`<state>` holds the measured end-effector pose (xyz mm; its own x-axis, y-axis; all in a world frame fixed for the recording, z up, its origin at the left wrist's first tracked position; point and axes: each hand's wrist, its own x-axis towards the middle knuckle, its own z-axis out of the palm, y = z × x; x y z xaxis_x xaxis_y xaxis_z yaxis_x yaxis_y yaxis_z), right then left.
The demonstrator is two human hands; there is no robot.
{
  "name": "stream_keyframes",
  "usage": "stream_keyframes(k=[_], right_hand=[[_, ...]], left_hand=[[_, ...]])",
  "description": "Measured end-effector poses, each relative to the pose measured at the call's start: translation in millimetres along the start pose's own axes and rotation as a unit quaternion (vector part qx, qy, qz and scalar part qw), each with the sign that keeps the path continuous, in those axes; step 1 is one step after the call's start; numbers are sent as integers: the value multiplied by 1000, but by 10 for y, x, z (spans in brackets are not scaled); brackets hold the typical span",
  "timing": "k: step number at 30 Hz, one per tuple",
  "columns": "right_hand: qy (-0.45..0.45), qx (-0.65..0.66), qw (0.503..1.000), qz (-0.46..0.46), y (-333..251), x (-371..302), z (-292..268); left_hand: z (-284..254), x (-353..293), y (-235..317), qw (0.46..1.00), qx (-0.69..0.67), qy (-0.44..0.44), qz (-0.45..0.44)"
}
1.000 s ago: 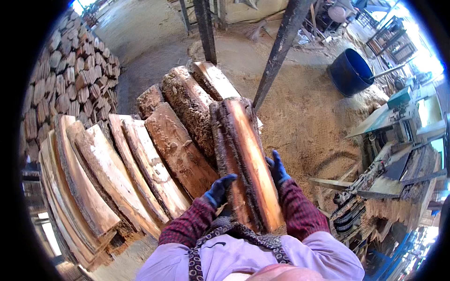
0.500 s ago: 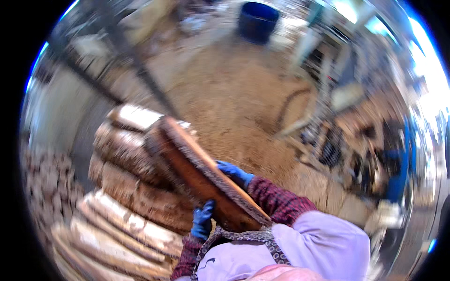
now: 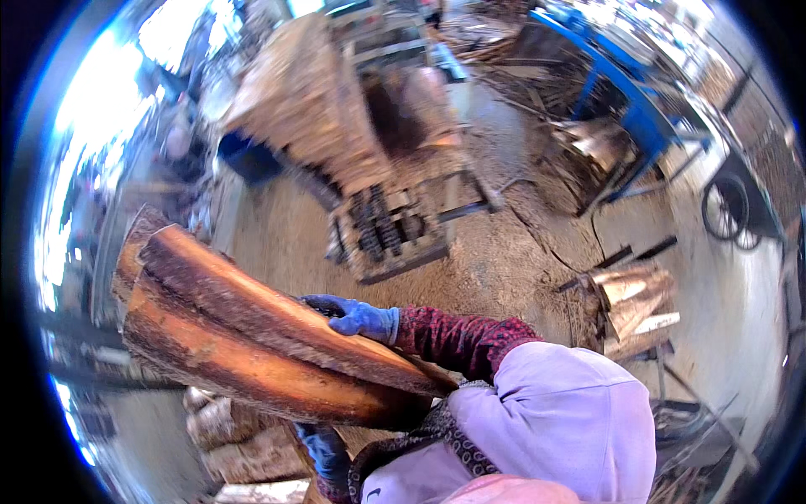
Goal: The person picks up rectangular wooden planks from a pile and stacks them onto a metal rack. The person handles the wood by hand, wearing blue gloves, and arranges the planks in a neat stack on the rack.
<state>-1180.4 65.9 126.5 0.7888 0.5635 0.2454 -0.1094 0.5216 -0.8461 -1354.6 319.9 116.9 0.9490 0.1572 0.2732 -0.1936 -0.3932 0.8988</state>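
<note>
The right hand (image 3: 357, 317) bends its fingers over the upper edge of the wooden slabs (image 3: 252, 353) and holds them; the left hand (image 3: 323, 449) is at their lower side, partly hidden, so I cannot tell how it closes. From the lilac shirt (image 3: 554, 403), their long axis goes forward and to the left, well past both hands, and a frame with dark chains (image 3: 375, 227) stands apart, farther ahead.

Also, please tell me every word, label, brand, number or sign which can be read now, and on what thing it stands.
No text can be read.
Lilac shirt: one small dark curved mark, no readable letters.
Held wood slabs: no lettering visible.
Blue frame and background: too small or blurred to tell.
</note>
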Motion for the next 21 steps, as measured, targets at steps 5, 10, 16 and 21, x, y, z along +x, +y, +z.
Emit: stream_keyframes(k=[5, 10, 16, 21], right_hand=[[123, -33, 989, -80, -925, -1387, -644], [268, -91, 950, -135, -2022, -2546, -1260], [365, 2, 905, -218, -2822, -3289, -2197], [492, 52, 852, -172, -2793, -3746, -3608]], left_hand=[[1401, 759, 863, 958, -238, -128, 98], [3204, 1227, 1039, 831, -458, -317, -2], [5288, 1490, 1378, 677, -550, -404, -276], [6980, 1775, 1575, 664, -516, -478, -254]])
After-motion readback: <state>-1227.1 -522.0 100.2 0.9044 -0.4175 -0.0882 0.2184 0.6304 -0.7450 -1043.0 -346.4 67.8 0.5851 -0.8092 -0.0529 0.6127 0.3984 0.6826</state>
